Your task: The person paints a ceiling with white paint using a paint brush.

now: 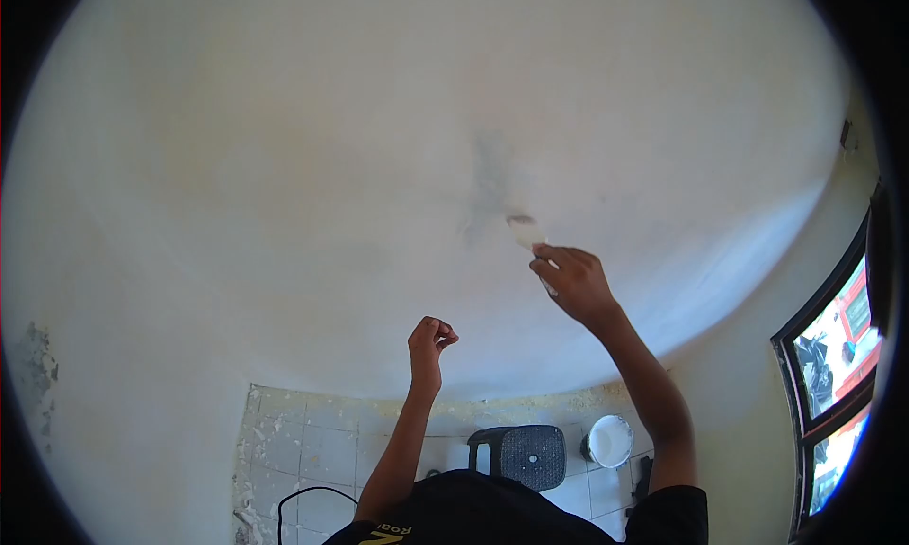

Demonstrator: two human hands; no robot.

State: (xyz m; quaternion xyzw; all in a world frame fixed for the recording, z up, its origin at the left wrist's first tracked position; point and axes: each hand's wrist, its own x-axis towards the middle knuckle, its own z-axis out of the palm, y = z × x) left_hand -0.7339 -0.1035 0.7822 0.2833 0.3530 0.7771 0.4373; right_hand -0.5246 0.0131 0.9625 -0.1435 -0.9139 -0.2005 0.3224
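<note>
My right hand [575,282] grips a white-coated paintbrush [526,231], its darker tip against the pale wall [360,147]. Just above and left of that tip, a grey-green patch [490,176] shows on the wall. Lower and to the left, my left hand [431,338] is raised in front of the wall with its fingers curled in, and nothing shows in them.
Below stand a black step stool [532,457] and a white bucket [609,441] on the tiled floor [327,450], which is strewn with flakes. A dark-framed window [824,412] is at right. Peeling paint [40,365] marks the left wall. A black cable [301,493] loops at lower left.
</note>
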